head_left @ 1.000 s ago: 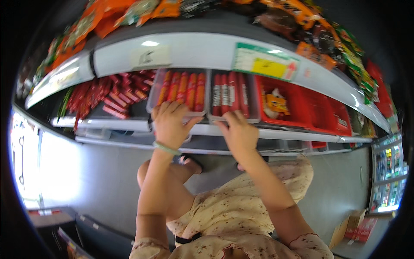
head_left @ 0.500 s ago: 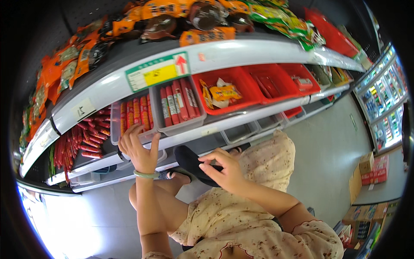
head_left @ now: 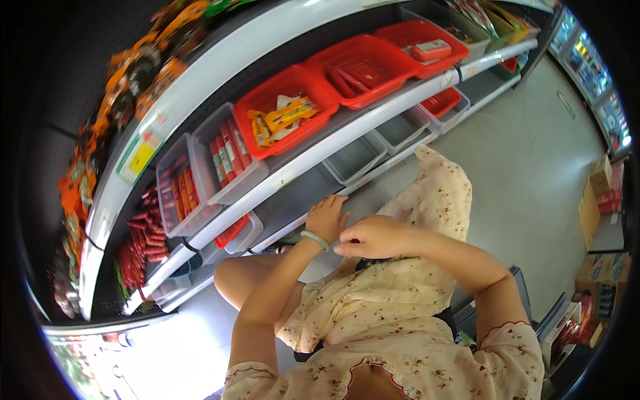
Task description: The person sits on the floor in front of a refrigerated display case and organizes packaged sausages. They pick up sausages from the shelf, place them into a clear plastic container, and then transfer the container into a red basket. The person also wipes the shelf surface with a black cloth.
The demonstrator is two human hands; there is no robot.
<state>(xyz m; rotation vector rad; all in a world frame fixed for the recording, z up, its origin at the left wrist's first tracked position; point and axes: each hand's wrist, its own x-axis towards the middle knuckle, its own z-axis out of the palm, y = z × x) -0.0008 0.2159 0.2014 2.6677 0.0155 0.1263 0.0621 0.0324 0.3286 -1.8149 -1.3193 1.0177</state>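
My left hand (head_left: 325,219), a pale green bangle (head_left: 315,240) on its wrist, hovers before the lower shelf with fingers stretched and nothing visible in them. Close beside it, my right hand (head_left: 375,237) is loosely curled above my lap, a gap between thumb and fingers; it seems to hold nothing. On the shelf beyond stand clear bins with red-and-yellow wrapped sticks (head_left: 185,193) and red sausage-like packs (head_left: 230,152). Further right are a red bin (head_left: 320,85) of yellow packets (head_left: 292,115) and two more red bins with red packs.
A shelf rail (head_left: 283,181) runs diagonally ahead of my hands. Below it lie clear trays (head_left: 353,160). Bundles of red sticks (head_left: 141,240) lie at left; orange packets (head_left: 110,120) line the upper shelf. Cardboard boxes (head_left: 600,273) and glass-door coolers (head_left: 587,67) stand at right.
My left hand has left the front of the clear bin and moved right, next to my right hand. The right hand has shifted slightly right. My view has turned, tilting the shelves.
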